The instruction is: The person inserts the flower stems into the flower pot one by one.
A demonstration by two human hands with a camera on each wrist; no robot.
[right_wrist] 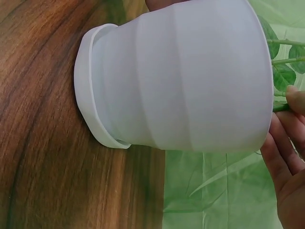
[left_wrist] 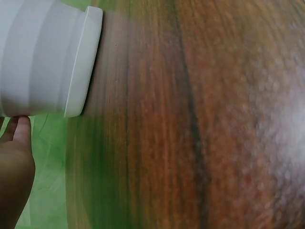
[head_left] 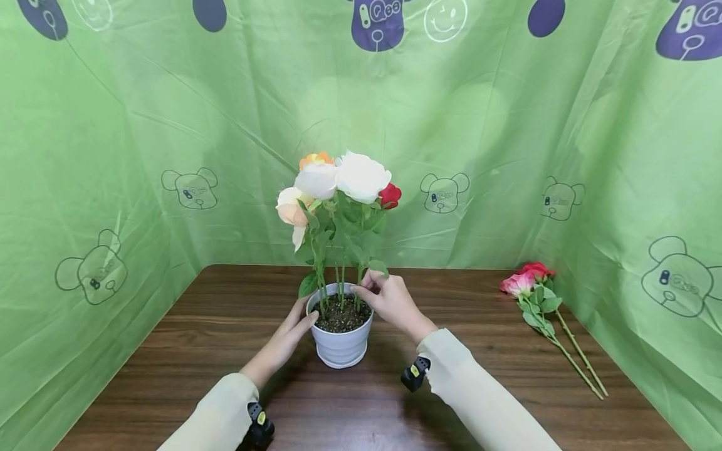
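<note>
A white flower pot (head_left: pixel 342 346) filled with dark soil (head_left: pixel 338 321) stands on a saucer, with several upright roses in it. White blooms (head_left: pixel 363 177) lead the bunch, beside a peach bloom (head_left: pixel 292 207), an orange one (head_left: pixel 317 159) and a red one (head_left: pixel 390 196). My left hand (head_left: pixel 286 335) rests against the pot's left side, fingers fairly straight, thumb at the rim. Above the right rim, my right hand (head_left: pixel 392 302) pinches a green rose stem (right_wrist: pixel 281 108) between thumb and finger. Which bloom that stem carries, I cannot tell. The pot hides part of the left fingers in the left wrist view.
Two cut roses, one pink (head_left: pixel 517 284) and one red (head_left: pixel 537 270), lie on the right side of the brown wooden table (head_left: pixel 451 401). A green printed curtain (head_left: pixel 254 125) surrounds the table at the back and sides.
</note>
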